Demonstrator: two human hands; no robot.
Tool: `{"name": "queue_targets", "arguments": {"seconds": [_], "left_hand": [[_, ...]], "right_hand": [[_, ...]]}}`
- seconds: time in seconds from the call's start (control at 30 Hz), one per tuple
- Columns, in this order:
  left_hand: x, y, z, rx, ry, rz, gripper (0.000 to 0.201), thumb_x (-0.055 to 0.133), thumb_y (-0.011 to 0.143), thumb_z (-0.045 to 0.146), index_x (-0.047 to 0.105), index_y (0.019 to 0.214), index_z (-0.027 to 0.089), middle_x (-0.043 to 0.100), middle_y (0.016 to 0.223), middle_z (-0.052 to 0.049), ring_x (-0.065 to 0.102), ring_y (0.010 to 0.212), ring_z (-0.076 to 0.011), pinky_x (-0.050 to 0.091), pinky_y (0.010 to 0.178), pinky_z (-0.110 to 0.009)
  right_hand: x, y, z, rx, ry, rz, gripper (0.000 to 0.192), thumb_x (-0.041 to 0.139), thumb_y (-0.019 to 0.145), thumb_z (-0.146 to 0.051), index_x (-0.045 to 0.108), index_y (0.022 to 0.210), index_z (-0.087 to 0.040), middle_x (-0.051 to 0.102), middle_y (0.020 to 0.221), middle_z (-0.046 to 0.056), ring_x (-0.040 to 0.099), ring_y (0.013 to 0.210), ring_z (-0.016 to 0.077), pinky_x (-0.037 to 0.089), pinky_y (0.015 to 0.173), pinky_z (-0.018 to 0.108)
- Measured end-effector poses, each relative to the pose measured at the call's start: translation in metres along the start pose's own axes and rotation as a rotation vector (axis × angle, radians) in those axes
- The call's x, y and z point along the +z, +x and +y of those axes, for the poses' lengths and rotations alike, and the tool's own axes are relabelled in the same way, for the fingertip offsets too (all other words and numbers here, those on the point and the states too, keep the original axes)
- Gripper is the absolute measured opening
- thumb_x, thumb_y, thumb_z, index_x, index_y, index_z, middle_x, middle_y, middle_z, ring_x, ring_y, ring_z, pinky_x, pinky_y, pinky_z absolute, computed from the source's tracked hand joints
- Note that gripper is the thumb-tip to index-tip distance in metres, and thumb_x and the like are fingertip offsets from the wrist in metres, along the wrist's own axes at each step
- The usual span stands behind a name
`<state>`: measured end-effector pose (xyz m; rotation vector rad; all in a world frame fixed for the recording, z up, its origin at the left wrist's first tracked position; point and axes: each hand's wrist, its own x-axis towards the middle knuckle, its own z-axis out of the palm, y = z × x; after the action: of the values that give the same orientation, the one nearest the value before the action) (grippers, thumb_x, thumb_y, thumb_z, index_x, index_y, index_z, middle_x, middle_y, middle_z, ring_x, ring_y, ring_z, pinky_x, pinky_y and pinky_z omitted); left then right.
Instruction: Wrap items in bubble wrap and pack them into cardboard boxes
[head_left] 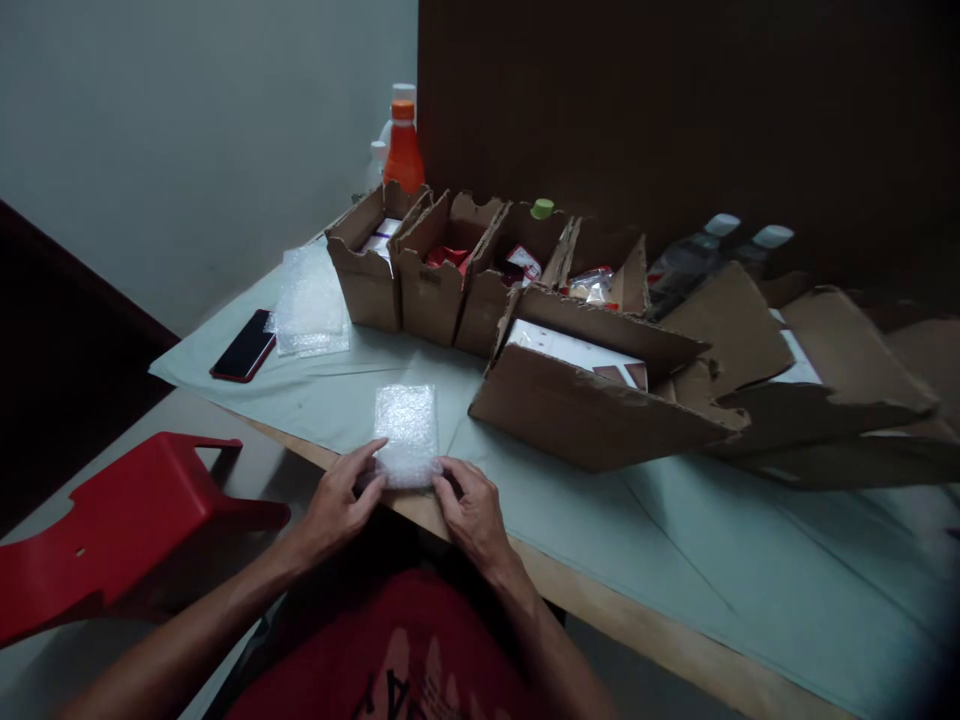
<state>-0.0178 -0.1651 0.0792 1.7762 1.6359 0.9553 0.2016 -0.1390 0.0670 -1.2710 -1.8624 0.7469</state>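
A bubble-wrap piece [406, 415] lies at the table's [577, 525] edge, its near end seemingly folded, the job apparently unfinished; more sheets [307, 300] await. The left hand [341, 500] spreads finger and thumb along its left side; the right hand [474, 508] pinches its near right corner.

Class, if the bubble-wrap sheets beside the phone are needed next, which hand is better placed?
Probably the left hand: it is nearer the bubble-wrap sheets, which lie toward that side. The right hand is farther, across the bubble-wrap piece that both hands touch.
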Motion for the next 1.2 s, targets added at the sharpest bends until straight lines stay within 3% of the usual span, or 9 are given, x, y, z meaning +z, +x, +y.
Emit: {"name": "queue_targets", "arguments": {"seconds": [0.17,0.3,0.4,0.5,0.63,0.73,0.87,1.07,1.2], "left_hand": [[0.012,0.019,-0.002,-0.108,0.106,0.030,0.052,0.054,0.086,0.030,0.058,0.135,0.015,0.068,0.084,-0.003,0.057,0.064,-0.0165,0.051,0.066,-0.031],[0.015,0.027,-0.011,-0.050,0.213,0.009,0.051,0.056,0.087,0.032,0.057,0.136,0.018,0.068,0.079,-0.002,0.059,0.064,-0.0182,0.051,0.067,-0.032],[0.014,0.027,-0.015,0.064,0.279,0.069,0.044,0.056,0.091,0.034,0.058,0.133,0.020,0.070,0.087,-0.006,0.065,0.077,-0.0236,0.053,0.076,-0.038],[0.008,0.021,-0.015,0.261,0.328,0.194,0.043,0.059,0.092,0.036,0.057,0.133,0.023,0.068,0.116,-0.014,0.064,0.104,-0.0313,0.051,0.092,-0.047],[-0.001,0.008,-0.010,0.423,0.247,0.069,0.046,0.056,0.093,0.024,0.053,0.138,0.029,0.069,0.120,-0.011,0.063,0.111,-0.0291,0.049,0.097,-0.047],[-0.002,0.011,-0.008,0.293,0.174,-0.056,0.046,0.053,0.094,0.024,0.053,0.139,0.026,0.073,0.106,-0.007,0.067,0.097,-0.0248,0.054,0.086,-0.040],[0.004,0.037,-0.013,0.160,0.218,-0.097,0.047,0.055,0.092,0.028,0.054,0.138,0.019,0.073,0.102,-0.008,0.067,0.083,-0.0224,0.054,0.081,-0.037],[0.005,0.064,-0.014,0.156,0.435,0.010,0.041,0.057,0.091,0.031,0.059,0.129,0.016,0.068,0.104,-0.013,0.064,0.097,-0.0297,0.051,0.086,-0.044],[-0.004,0.047,-0.003,-0.025,0.134,0.168,0.041,0.058,0.089,0.040,0.062,0.125,0.018,0.066,0.105,-0.011,0.064,0.097,-0.0270,0.053,0.078,-0.038]], "right_hand": [[-0.012,-0.005,-0.008,-0.195,-0.178,0.173,0.030,0.055,0.097,-0.020,0.062,0.126,-0.018,0.073,0.112,0.012,0.067,0.103,0.0245,0.052,0.090,0.039],[-0.010,-0.001,-0.021,-0.387,-0.339,-0.055,0.031,0.058,0.094,-0.015,0.062,0.124,-0.020,0.069,0.124,0.012,0.059,0.118,0.0271,0.048,0.096,0.043],[0.001,0.011,-0.021,-0.375,-0.447,-0.192,0.028,0.062,0.091,-0.014,0.064,0.118,-0.021,0.067,0.129,0.011,0.052,0.130,0.0294,0.045,0.101,0.046],[0.005,0.024,-0.018,-0.335,-0.476,-0.203,0.019,0.061,0.092,-0.014,0.066,0.110,-0.020,0.072,0.116,0.009,0.055,0.124,0.0266,0.044,0.099,0.044],[-0.005,0.028,-0.024,-0.243,-0.385,-0.244,0.014,0.065,0.093,-0.018,0.069,0.106,-0.021,0.075,0.099,0.004,0.064,0.098,0.0207,0.044,0.091,0.038],[-0.013,0.025,-0.026,-0.164,-0.296,-0.256,0.019,0.063,0.095,-0.020,0.070,0.112,-0.022,0.077,0.103,0.004,0.065,0.096,0.0200,0.044,0.092,0.037],[-0.016,0.019,-0.025,-0.168,-0.374,-0.126,0.031,0.063,0.094,-0.020,0.065,0.125,-0.018,0.069,0.124,0.012,0.059,0.114,0.0276,0.043,0.098,0.044],[-0.005,0.036,-0.020,-0.279,-0.519,-0.236,0.045,0.071,0.086,-0.019,0.061,0.130,-0.019,0.059,0.140,0.017,0.049,0.131,0.0346,0.040,0.104,0.053],[0.000,0.052,-0.006,-0.214,-0.410,-0.217,0.037,0.069,0.089,-0.019,0.065,0.126,-0.020,0.069,0.127,0.011,0.053,0.128,0.0308,0.042,0.104,0.049]]}}
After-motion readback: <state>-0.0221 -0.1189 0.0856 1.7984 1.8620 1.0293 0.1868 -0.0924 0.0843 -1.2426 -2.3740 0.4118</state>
